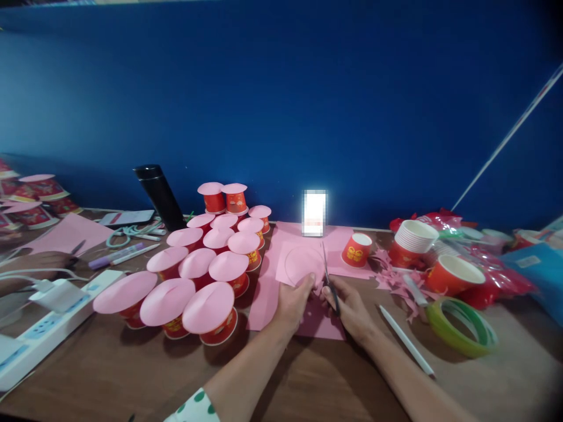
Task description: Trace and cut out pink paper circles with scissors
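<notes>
My left hand (295,306) pinches the lower edge of a pink paper piece (303,265) marked with a drawn circle. In my right hand (349,306) are dark-handled scissors (333,296), their blades pointing away from me along the paper's right side. Beneath both hands lie larger pink sheets (266,305). Just beyond my right hand stands a red paper cup (356,250) with a gold pattern. To the left, rows of upturned red cups carry pink paper discs (209,315) on top. How far the blades are apart is hard to make out.
A white power strip (65,322) and black flask (159,196) are at left, with another person's hand (39,266). Right of me lie pink scraps (402,280), stacked cups (413,240), green tape (461,328) and a white pen (407,340). A blue wall (281,105) rises behind.
</notes>
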A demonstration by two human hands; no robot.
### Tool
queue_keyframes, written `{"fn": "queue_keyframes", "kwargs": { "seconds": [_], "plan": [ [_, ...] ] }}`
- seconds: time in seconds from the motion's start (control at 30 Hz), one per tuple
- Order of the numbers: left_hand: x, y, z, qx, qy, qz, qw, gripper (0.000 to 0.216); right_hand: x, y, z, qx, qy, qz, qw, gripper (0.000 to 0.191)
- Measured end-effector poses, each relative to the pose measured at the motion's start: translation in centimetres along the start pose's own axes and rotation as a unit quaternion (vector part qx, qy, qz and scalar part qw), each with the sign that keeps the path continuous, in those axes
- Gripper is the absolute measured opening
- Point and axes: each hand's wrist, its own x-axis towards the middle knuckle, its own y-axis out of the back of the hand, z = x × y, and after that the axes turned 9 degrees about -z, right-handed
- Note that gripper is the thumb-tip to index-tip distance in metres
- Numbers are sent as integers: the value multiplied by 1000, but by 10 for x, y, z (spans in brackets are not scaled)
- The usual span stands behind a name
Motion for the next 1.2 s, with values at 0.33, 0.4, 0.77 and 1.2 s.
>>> {"fn": "queue_keyframes", "kwargs": {
  "seconds": [0.33,0.4,0.77,1.2],
  "plan": [
    [2,2,-2,12,6,6,1000,31,1,0,-1,-10,7,14,1000,40],
    [2,2,-2,11,-5,10,1000,31,0,0,-2,-10,9,17,1000,40],
    [2,2,-4,7,-6,10,1000,28,1,1,-1,-9,-8,12,1000,42],
    [1,2,-2,23,24,37,999,34,-2,-2,-4,8,-22,3,1000,45]
  ]
}}
